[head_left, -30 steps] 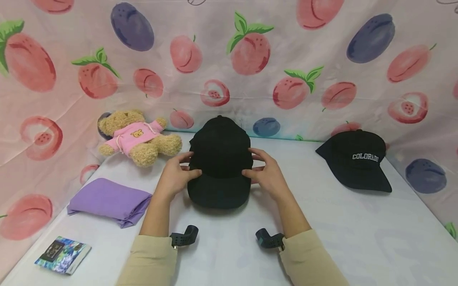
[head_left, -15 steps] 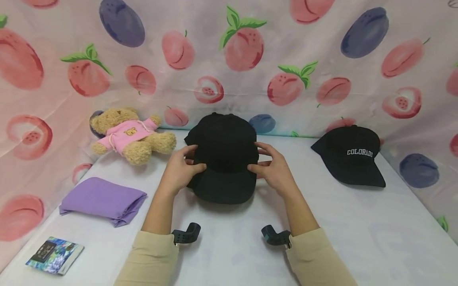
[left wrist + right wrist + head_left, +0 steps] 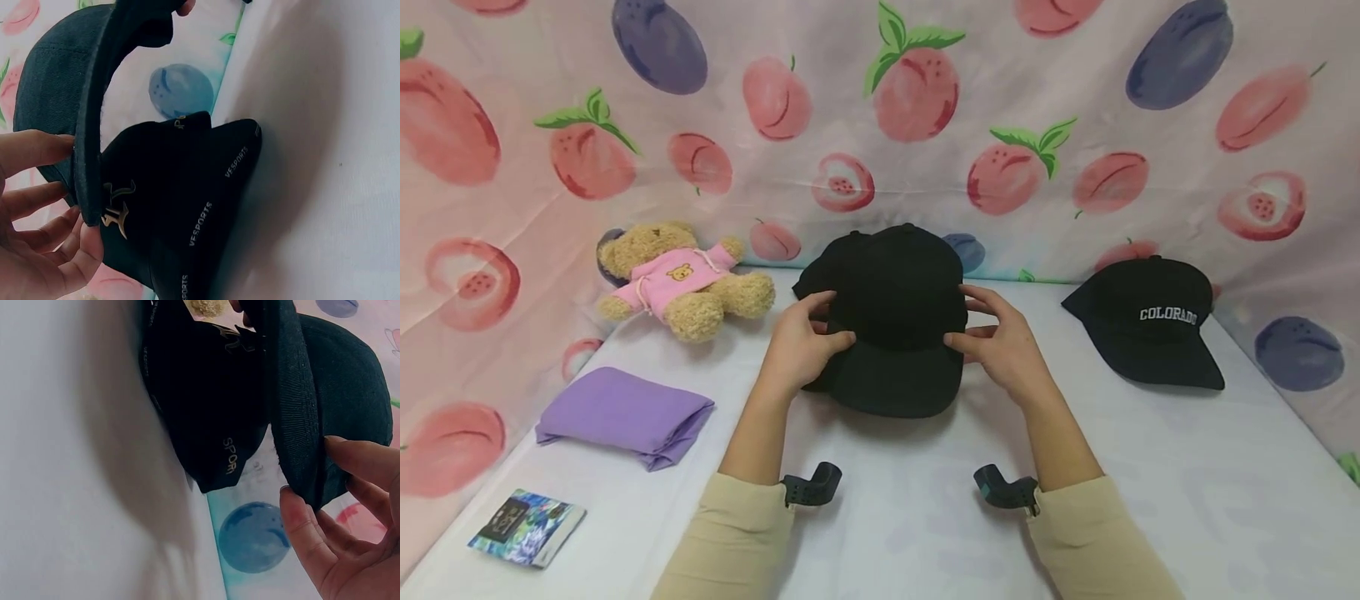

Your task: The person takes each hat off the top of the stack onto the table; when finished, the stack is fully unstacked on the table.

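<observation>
I had the left hand [image 3: 802,350] and the right hand [image 3: 1003,350] on either side of a black cap [image 3: 895,321], each pinching it where the crown meets the brim. The left thumb lay on top of the brim's near corner, and the left fingers [image 3: 37,206] curled in under and behind the crown's side. The right fingers [image 3: 359,469] did the same on the other side, thumb on top. So both hands gripped the cap, and it was lifted off the table [image 3: 1150,492], its brim pointing back toward me.

Directly under that grip, the wrist views showed a second black cap [image 3: 187,206] lying on the table with white lettering along its inner band; in the head view only a dark edge of it stuck out on the left-hand side of the held cap. The held cap's brim [image 3: 294,394] sat above this lower cap, with a gap between them.

Well out beyond my right hand stood a dark cap marked COLORADO [image 3: 1150,329]. Beyond my left hand and a little farther back lay a teddy bear [image 3: 685,279] in a pink hoodie. Nearer to me on that same side was a folded purple cloth [image 3: 625,415], and nearer still a small printed packet [image 3: 527,527]. A fruit-print curtain [image 3: 1075,100] hung behind all of it.
</observation>
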Tool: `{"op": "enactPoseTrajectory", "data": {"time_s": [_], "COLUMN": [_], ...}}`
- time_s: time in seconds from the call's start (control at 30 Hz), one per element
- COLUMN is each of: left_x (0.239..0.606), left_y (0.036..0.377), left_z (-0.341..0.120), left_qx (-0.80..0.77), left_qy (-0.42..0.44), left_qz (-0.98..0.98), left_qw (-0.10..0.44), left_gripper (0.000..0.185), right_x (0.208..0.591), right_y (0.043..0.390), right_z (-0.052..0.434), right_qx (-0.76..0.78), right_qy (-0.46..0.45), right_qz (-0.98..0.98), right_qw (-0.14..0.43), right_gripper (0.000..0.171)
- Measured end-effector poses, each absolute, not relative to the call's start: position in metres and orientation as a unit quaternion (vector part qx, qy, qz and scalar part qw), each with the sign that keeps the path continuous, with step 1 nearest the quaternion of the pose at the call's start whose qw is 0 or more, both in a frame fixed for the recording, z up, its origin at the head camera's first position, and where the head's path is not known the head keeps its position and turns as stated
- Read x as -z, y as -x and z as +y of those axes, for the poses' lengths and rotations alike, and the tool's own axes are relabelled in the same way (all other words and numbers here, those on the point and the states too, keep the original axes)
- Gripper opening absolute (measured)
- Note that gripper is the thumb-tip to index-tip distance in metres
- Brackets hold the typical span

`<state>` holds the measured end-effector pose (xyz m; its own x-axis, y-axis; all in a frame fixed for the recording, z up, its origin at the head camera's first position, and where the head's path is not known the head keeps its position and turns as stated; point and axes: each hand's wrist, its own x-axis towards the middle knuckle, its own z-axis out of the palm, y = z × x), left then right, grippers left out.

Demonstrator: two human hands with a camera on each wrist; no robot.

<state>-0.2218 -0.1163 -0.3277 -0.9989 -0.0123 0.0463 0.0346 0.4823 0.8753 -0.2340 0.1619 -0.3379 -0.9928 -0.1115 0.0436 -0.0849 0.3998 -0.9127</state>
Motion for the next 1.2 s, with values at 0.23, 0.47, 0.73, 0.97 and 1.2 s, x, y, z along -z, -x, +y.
{"op": "enactPoseTrajectory", "data": {"time_s": [0.23, 0.47, 0.73, 0.97, 1.2], "left_x": [0.324, 0.321, 0.324, 0.324, 0.326], "left_y": [0.223, 0.226, 0.232, 0.235, 0.243], "left_z": [-0.109, -0.101, -0.091, -0.081, -0.069], "left_qx": [0.51, 0.506, 0.504, 0.522, 0.513], "left_qy": [0.013, 0.025, 0.033, 0.034, 0.048], "left_qz": [-0.859, -0.862, -0.862, -0.851, -0.856], "left_qw": [0.034, 0.039, 0.038, 0.043, 0.037], "left_gripper": [0.069, 0.069, 0.068, 0.067, 0.066], "right_x": [0.332, 0.329, 0.325, 0.324, 0.326], "right_y": [0.233, 0.234, 0.231, 0.231, 0.234], "right_z": [0.167, 0.175, 0.185, 0.194, 0.208], "right_qx": [0.544, 0.533, 0.523, 0.506, 0.503], "right_qy": [0.058, 0.06, 0.059, 0.058, 0.062], "right_qz": [0.837, 0.844, 0.851, 0.86, 0.862], "right_qw": [0.009, 0.001, -0.003, -0.018, -0.03], "right_gripper": [0.076, 0.075, 0.078, 0.078, 0.076]}}
